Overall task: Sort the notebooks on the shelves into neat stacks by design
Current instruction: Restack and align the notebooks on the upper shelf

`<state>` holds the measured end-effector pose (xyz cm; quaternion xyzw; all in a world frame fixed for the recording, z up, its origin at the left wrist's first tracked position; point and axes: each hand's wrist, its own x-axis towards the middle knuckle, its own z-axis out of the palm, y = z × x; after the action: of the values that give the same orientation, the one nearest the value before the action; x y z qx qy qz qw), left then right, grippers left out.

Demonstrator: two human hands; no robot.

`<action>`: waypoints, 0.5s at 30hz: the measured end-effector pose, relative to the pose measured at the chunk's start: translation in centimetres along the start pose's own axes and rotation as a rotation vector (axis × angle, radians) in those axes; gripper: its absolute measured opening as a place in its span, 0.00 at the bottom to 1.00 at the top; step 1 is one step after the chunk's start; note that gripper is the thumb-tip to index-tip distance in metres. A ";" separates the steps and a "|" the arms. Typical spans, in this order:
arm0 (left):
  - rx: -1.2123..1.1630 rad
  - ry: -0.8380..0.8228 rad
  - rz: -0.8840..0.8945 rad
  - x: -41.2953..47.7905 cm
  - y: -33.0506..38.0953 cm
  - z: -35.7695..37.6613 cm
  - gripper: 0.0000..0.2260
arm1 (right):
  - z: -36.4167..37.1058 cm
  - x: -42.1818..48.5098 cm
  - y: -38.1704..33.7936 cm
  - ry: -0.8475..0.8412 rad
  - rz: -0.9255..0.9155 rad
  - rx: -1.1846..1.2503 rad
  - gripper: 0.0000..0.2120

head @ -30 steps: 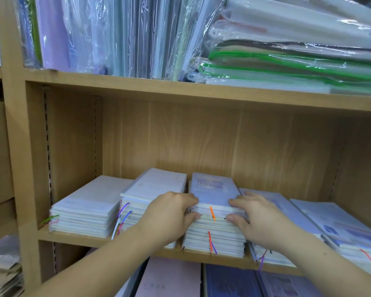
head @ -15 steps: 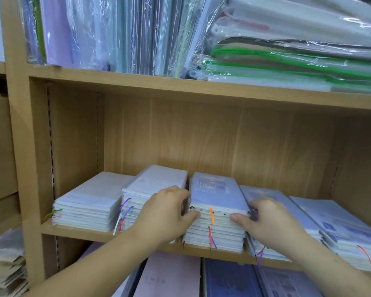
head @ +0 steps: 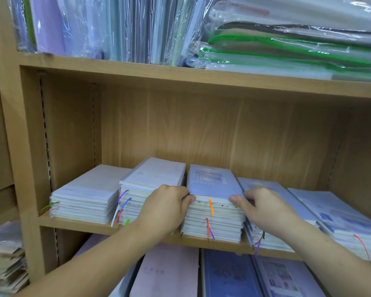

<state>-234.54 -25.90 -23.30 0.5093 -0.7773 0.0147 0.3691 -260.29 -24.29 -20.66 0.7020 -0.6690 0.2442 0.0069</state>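
Now, our left hand (head: pixel 165 209): fingers curled round the left side of the middle stack (head: pixel 212 224) near its top, thumb tip against the front left corner of the top notebook (head: pixel 212 183)
Our right hand (head: pixel 263 209): holds the same stack from the right, fingers curled down between it and the next pile, thumb pressed on the front right corner
Top notebook: lilac-blue cover, lying flat, its edges roughly in line with the pile beneath
Middle stack: we see it on the middle shelf (head: pixel 77 222), at the front edge, between other piles; whether it touches them we cannot tell
Ribbons: an orange ribbon (head: pixel 211 207) hangs down the stack's front, with a red and a purple one lower
Left neighbours: a white-covered stack (head: pixel 154 176) just beside our left hand, and a lower pale stack (head: pixel 88 194) further left, near the side wall
Right neighbours: a low pile with a bluish cover (head: pixel 274 196) under our right hand, and a looser, slanting pile (head: pixel 341 215) beyond it
Upper shelf (head: pixel 180 75): plastic-wrapped folders (head: pixel 116 28) standing upright, green-edged pouches (head: pixel 287 46) lying flat beside them
Below: a pink notebook (head: pixel 169 273) and a dark blue notebook (head: pixel 227 275), larger, side by side under the middle shelf
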 end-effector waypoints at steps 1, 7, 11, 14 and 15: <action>0.003 0.004 -0.001 0.0 -0.1 0.1 0.17 | 0.0 0.0 0.1 0.002 -0.001 -0.004 0.30; 0.028 0.005 -0.006 -0.1 -0.3 0.5 0.21 | -0.2 -0.4 -0.3 -0.019 -0.023 -0.062 0.28; -0.076 0.028 0.026 -1.2 -0.7 0.0 0.15 | -1.1 -1.6 -1.8 0.069 0.024 -0.184 0.26; -0.191 0.067 0.030 -3.8 -1.7 -1.5 0.08 | -1.5 -3.1 -5.8 0.268 -0.119 -0.142 0.19; -0.196 0.063 0.021 -4.8 -2.4 -2.0 0.07 | -1.1 -3.5 -7.7 0.235 -0.152 -0.029 0.17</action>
<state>-230.48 -22.53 -25.53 0.4620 -0.7684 -0.0416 0.4410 -253.37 -19.87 -18.51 0.7172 -0.6117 0.3139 0.1138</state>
